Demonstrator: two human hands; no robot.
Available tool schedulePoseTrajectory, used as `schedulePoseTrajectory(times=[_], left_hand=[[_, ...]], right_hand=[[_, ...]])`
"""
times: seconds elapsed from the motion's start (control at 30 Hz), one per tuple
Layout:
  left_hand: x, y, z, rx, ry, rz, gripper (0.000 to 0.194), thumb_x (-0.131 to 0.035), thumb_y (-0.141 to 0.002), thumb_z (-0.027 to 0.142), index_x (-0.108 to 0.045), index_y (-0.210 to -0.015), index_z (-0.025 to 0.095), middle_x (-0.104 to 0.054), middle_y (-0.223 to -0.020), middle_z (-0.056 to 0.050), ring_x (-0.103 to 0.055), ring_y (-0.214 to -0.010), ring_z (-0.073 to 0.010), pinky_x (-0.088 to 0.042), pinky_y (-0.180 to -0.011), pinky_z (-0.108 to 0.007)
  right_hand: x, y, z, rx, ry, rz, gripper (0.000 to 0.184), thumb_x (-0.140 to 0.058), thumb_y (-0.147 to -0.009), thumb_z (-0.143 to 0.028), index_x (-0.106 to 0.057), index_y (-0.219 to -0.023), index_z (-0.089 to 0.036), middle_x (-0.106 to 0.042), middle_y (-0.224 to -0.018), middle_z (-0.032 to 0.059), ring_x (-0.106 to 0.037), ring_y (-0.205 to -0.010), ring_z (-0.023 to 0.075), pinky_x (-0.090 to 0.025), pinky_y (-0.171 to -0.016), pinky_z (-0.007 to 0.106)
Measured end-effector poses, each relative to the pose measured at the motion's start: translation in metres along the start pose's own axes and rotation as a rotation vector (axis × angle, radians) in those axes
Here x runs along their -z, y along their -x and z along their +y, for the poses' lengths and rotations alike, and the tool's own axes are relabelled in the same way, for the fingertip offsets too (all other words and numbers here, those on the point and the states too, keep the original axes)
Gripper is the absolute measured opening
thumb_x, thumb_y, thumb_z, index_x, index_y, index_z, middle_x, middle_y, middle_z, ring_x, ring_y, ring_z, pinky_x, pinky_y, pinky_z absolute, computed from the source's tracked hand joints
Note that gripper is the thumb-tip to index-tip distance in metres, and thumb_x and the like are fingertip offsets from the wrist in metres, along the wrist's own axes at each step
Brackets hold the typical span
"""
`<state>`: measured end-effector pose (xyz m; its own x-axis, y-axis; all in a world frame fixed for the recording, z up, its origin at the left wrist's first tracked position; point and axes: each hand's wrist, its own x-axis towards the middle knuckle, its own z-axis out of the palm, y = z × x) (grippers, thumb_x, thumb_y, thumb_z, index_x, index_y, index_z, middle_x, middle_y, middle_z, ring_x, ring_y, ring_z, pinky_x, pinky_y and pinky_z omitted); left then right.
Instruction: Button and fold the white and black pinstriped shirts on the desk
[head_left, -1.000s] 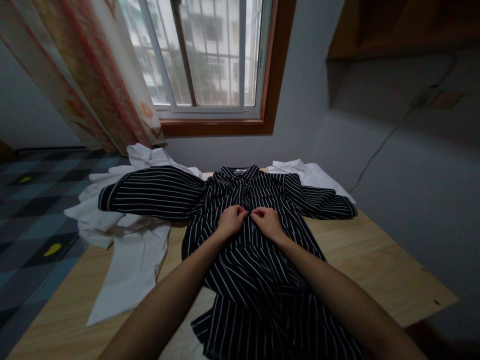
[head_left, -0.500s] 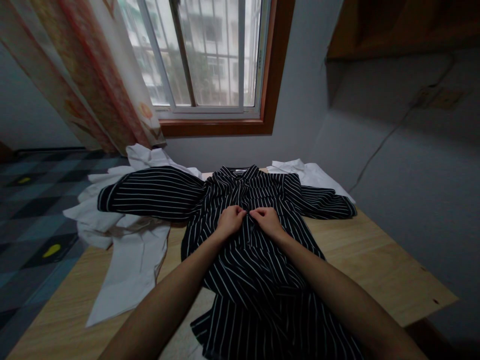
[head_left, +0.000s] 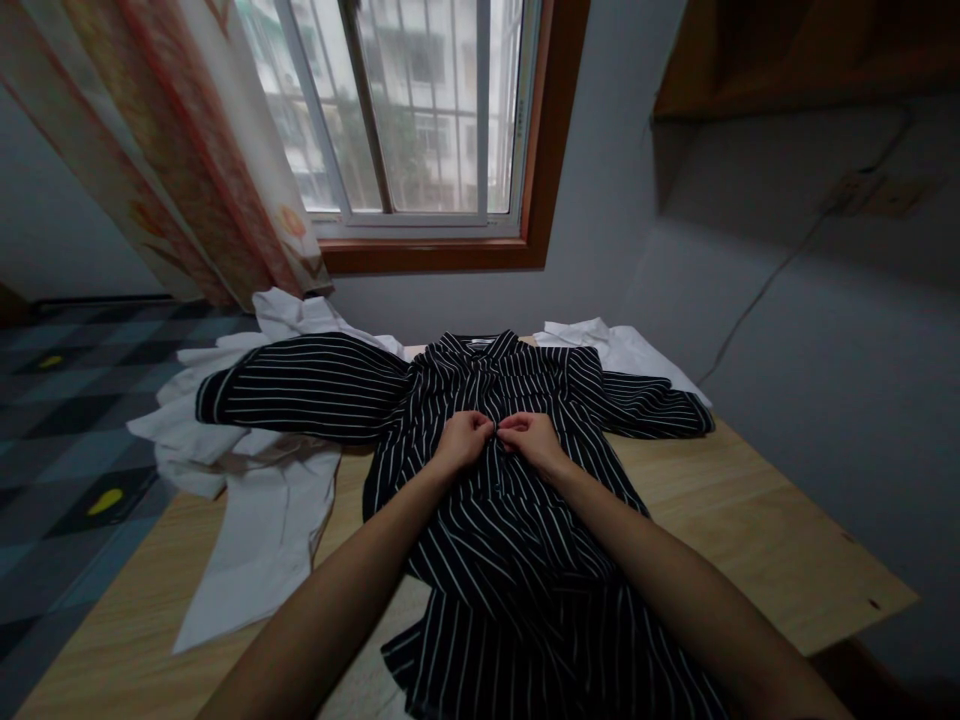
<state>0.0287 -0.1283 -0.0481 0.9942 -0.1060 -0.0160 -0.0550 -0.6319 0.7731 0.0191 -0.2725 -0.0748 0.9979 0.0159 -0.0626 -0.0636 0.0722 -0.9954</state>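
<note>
A black shirt with white stripes lies front up, its collar toward the window and its sleeves spread to both sides. At the middle of its front, my left hand pinches the cloth along the button placket. Close against it, my right hand pinches the same edge from the other side, fingertips nearly touching the left ones. Any button between the fingers is too small to make out. The lower part of the shirt is rumpled and runs toward me between my forearms.
The shirt rests on a wooden table. White garments are heaped under the left sleeve, and another white cloth lies behind the right one. Beyond are a window, a curtain and a wall cable.
My right hand has shifted very slightly, its fingertips a little closer to the left hand's. The shirt lies as before.
</note>
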Motion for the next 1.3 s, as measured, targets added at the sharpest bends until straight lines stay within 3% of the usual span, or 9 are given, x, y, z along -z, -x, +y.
schedulePoseTrajectory(times=[0.23, 0.33, 0.43, 0.53, 0.73, 0.93, 1.13, 1.2, 1.3], left_hand=[[-0.001, 0.001, 0.003, 0.01, 0.116, 0.063, 0.023, -0.053, -0.082, 0.023, -0.068, -0.068, 0.015, -0.066, -0.065, -0.003, -0.058, -0.064, -0.0145, -0.039, -0.058, -0.023], [-0.001, 0.004, 0.008, 0.025, 0.153, 0.121, 0.016, -0.062, -0.078, 0.029, -0.066, -0.071, 0.015, -0.067, -0.067, -0.003, -0.06, -0.064, -0.0148, -0.041, -0.059, -0.024], [-0.001, 0.007, 0.011, 0.023, 0.157, 0.145, 0.009, -0.069, -0.072, 0.021, -0.063, -0.074, 0.015, -0.066, -0.066, -0.001, -0.06, -0.063, -0.0138, -0.042, -0.06, -0.023], [-0.001, 0.008, 0.013, 0.015, 0.152, 0.147, 0.007, -0.064, -0.072, 0.011, -0.061, -0.074, 0.016, -0.064, -0.063, 0.001, -0.059, -0.062, -0.0129, -0.042, -0.061, -0.023], [-0.003, 0.005, 0.009, -0.033, 0.173, 0.158, 0.012, -0.057, -0.072, 0.006, -0.058, -0.074, 0.017, -0.058, -0.06, 0.004, -0.056, -0.059, -0.0116, -0.04, -0.059, -0.022], [-0.005, 0.005, 0.004, -0.172, 0.149, 0.116, 0.013, -0.058, -0.071, 0.007, -0.053, -0.074, 0.018, -0.057, -0.066, 0.004, -0.055, -0.063, -0.0115, -0.041, -0.06, -0.022], [-0.002, 0.005, 0.0, -0.209, -0.066, 0.097, 0.014, -0.056, -0.074, 0.006, -0.055, -0.08, 0.019, -0.058, -0.071, 0.002, -0.056, -0.068, -0.0141, -0.044, -0.067, -0.025], [-0.001, 0.006, -0.002, -0.207, -0.131, 0.104, 0.014, -0.056, -0.076, 0.008, -0.057, -0.085, 0.019, -0.062, -0.076, -0.001, -0.059, -0.073, -0.0164, -0.046, -0.073, -0.028], [0.002, 0.007, -0.004, -0.264, -0.259, 0.183, 0.021, -0.052, -0.08, 0.009, -0.061, -0.097, 0.018, -0.067, -0.096, -0.007, -0.061, -0.094, -0.0218, -0.046, -0.087, -0.035]], right_hand=[[-0.003, 0.005, -0.004, 0.22, 0.413, 0.152, 0.003, -0.067, -0.067, -0.015, -0.069, -0.069, -0.017, -0.069, -0.063, 0.0011, -0.064, -0.06, 0.0166, -0.049, -0.061, 0.027], [-0.004, 0.009, -0.006, 0.31, 0.536, 0.183, 0.005, -0.066, -0.07, -0.016, -0.07, -0.071, -0.018, -0.071, -0.069, 0.0018, -0.066, -0.066, 0.0175, -0.05, -0.068, 0.028], [-0.005, 0.013, -0.007, 0.345, 0.603, 0.196, 0.008, -0.063, -0.073, -0.016, -0.071, -0.073, -0.019, -0.071, -0.071, 0.002, -0.067, -0.067, 0.0177, -0.049, -0.07, 0.028], [-0.005, 0.014, -0.006, 0.355, 0.64, 0.203, 0.008, -0.064, -0.073, -0.016, -0.071, -0.072, -0.019, -0.071, -0.071, 0.0022, -0.066, -0.067, 0.018, -0.049, -0.071, 0.029], [-0.003, 0.009, -0.004, 0.321, 0.463, 0.17, 0.005, -0.065, -0.071, -0.021, -0.069, -0.07, -0.017, -0.07, -0.07, 0.0025, -0.065, -0.066, 0.0177, -0.049, -0.068, 0.028], [-0.001, -0.005, 0.0, 0.065, 0.071, 0.078, 0.008, -0.061, -0.071, -0.024, -0.062, -0.068, -0.017, -0.059, -0.058, -0.0023, -0.056, -0.054, 0.012, -0.047, -0.055, 0.023], [0.003, -0.009, 0.0, 0.008, 0.033, 0.05, 0.012, -0.062, -0.075, -0.028, -0.059, -0.071, -0.017, -0.058, -0.064, -0.0011, -0.056, -0.06, 0.0118, -0.048, -0.056, 0.022], [0.01, -0.01, -0.004, 0.052, 0.145, 0.076, 0.01, -0.06, -0.077, -0.027, -0.059, -0.073, -0.018, -0.06, -0.068, 0.0002, -0.058, -0.064, 0.0139, -0.05, -0.06, 0.026], [0.026, -0.011, -0.012, 0.304, 0.57, 0.145, 0.011, -0.056, -0.081, -0.022, -0.064, -0.087, -0.017, -0.067, -0.092, 0.0068, -0.062, -0.087, 0.0198, -0.051, -0.084, 0.035]])
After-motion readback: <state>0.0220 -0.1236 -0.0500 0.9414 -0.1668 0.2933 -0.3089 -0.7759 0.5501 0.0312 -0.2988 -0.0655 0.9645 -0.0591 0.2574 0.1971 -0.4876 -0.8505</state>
